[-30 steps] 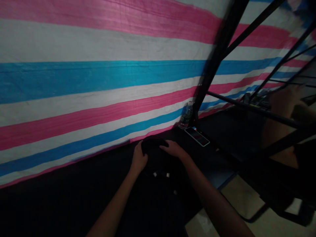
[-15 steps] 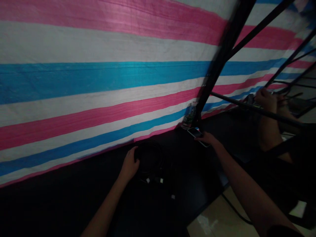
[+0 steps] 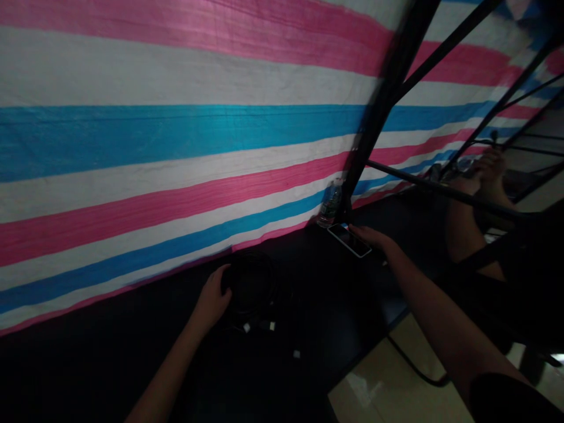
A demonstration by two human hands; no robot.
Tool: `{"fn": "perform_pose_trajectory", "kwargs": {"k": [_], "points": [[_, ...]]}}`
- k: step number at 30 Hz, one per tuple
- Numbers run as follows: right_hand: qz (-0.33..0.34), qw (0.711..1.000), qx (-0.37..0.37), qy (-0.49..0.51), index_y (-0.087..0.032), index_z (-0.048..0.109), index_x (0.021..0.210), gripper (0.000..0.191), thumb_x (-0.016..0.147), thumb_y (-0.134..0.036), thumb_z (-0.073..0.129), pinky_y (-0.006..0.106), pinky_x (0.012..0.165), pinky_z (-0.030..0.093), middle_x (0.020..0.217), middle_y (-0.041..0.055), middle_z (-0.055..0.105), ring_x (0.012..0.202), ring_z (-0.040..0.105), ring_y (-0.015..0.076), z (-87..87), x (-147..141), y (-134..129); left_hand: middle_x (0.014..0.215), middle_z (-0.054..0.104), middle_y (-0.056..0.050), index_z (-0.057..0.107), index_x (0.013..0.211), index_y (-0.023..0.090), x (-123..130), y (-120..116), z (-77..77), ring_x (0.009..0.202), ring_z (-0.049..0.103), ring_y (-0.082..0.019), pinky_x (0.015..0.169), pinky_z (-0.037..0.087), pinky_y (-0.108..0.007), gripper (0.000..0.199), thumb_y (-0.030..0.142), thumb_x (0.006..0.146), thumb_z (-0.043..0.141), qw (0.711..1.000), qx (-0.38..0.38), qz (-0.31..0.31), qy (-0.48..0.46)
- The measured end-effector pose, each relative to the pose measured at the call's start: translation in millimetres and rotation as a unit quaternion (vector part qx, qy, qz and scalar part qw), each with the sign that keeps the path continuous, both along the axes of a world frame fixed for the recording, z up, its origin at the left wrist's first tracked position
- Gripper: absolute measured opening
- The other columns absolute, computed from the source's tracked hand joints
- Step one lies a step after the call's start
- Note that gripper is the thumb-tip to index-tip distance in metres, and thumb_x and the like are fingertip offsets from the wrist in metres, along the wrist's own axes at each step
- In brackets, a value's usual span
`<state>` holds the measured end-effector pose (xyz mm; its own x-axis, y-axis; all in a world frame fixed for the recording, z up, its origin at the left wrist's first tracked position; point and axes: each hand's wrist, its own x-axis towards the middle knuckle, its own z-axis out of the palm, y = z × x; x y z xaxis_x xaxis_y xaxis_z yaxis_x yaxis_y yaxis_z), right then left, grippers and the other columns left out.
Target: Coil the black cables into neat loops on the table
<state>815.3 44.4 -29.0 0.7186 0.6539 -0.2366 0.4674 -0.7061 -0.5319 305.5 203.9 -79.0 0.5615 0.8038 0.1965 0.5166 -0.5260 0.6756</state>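
Note:
My left hand (image 3: 214,296) is closed round the left side of a coiled black cable (image 3: 274,276) on the dark tabletop. White-tipped plugs (image 3: 272,326) lie at the coil's near side. My right hand (image 3: 370,236) rests along the far edge of a smartphone (image 3: 349,241), its fingers stretched out. The phone has a pale rim and a dark screen that faces up, uncovered. Whether the fingers grip the phone's edge is hard to see in the dim light. Just behind the phone, a clear plastic bottle (image 3: 330,204) stands against the striped sheet.
A pink, white and blue striped sheet (image 3: 185,188) hangs behind the dark table (image 3: 317,317). One black metal post (image 3: 379,111) with crossbars rises by the bottle. A co-worker's hands (image 3: 487,167) are at the right. A black cable (image 3: 416,370) hangs over the floor.
My right hand has shifted off the phone's screen to its far edge, uncovering the screen. My left hand stays at the coil. The view has turned slightly right, and the co-worker's hands have moved.

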Motion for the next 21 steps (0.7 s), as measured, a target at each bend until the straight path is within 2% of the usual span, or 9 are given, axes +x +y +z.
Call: {"fn": "perform_pose_trajectory", "kwargs": {"k": [2,6,15,21], "points": [[0.009,0.999,-0.014,0.051,-0.006,0.074,0.101,0.057,0.102,-0.05,0.038,0.029,0.072,0.052,0.088,0.0169,0.073,0.075,0.068,0.0216,2.4,5.5,-0.4,0.135,0.059,-0.014,0.05,0.135,0.015,-10.1,1.8,1.0,0.127,0.057,-0.028,0.112,0.042,-0.047,0.061,0.017,0.074,0.052,1.0,-0.003,0.004,0.004],[0.011,0.996,-0.031,0.085,-0.002,0.074,0.097,0.053,0.101,-0.046,0.045,0.029,0.071,0.051,0.088,0.0199,0.073,0.079,0.069,0.0235,1.6,14.5,3.6,0.135,0.06,-0.013,0.05,0.135,0.016,-28.4,5.5,3.3,0.126,0.058,-0.028,0.111,0.043,-0.047,0.061,0.023,0.074,0.053,1.0,-0.01,0.017,0.006],[0.046,0.996,-0.057,0.052,-0.006,0.074,0.1,0.037,0.092,-0.04,0.061,0.029,0.076,0.051,0.096,0.0169,0.074,0.085,0.069,0.0231,-1.8,22.0,3.2,0.135,0.061,-0.013,0.05,0.135,0.018,-62.8,7.9,5.2,0.121,0.061,-0.031,0.108,0.046,-0.05,0.06,0.031,0.077,0.055,0.998,-0.028,0.048,0.014],[0.067,0.994,-0.084,-0.007,-0.007,0.071,0.11,0.048,0.077,-0.04,0.079,0.029,0.076,0.052,0.104,0.0184,0.072,0.086,0.069,0.0234,-11.6,14.4,10.9,0.131,0.063,-0.014,0.046,0.137,0.02,-60.0,-2.3,-0.2,0.119,0.062,-0.033,0.104,0.049,-0.053,0.064,0.042,0.079,0.062,0.993,-0.05,0.102,-0.015]]}}
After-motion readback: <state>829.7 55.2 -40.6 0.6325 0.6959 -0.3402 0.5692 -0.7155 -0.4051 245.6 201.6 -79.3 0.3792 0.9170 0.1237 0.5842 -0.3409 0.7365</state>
